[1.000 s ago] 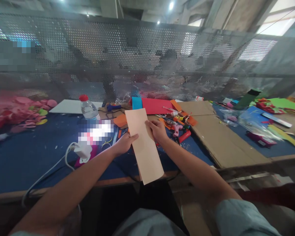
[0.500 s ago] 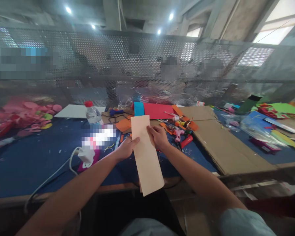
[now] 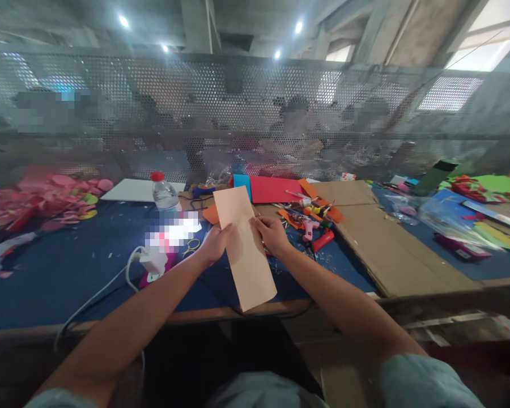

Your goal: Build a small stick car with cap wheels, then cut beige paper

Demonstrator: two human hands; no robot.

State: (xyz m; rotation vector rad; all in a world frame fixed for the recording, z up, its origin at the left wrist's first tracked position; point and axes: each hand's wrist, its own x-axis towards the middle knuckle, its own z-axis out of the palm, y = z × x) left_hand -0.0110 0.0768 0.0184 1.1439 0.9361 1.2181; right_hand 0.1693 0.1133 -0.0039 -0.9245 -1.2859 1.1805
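Between my hands is a long, pale peach strip of sheet material (image 3: 249, 255), tilted with its top leaning left; whether it is paper or foam I cannot tell. My left hand (image 3: 216, 243) pinches its left edge, thumb on the front face. On the opposite edge my right hand (image 3: 272, 235) grips it between thumb and curled fingers. The strip is held above the table's front edge. Behind it lie a red sheet (image 3: 274, 190) and a blue sheet (image 3: 242, 186). Right of my right hand is a pink glue gun (image 3: 310, 228).
A water bottle (image 3: 165, 195) stands behind a power strip (image 3: 153, 272) with a white plug and cable at left. Pink cut pieces (image 3: 46, 195) are heaped far left. Flat cardboard (image 3: 391, 255) covers the table's right part. A perforated metal screen (image 3: 246, 113) rises behind.
The peach strip has tilted more, its top swinging left, and its lower end now sits higher. Both hands keep hold of its edges. The camera view has shifted slightly.
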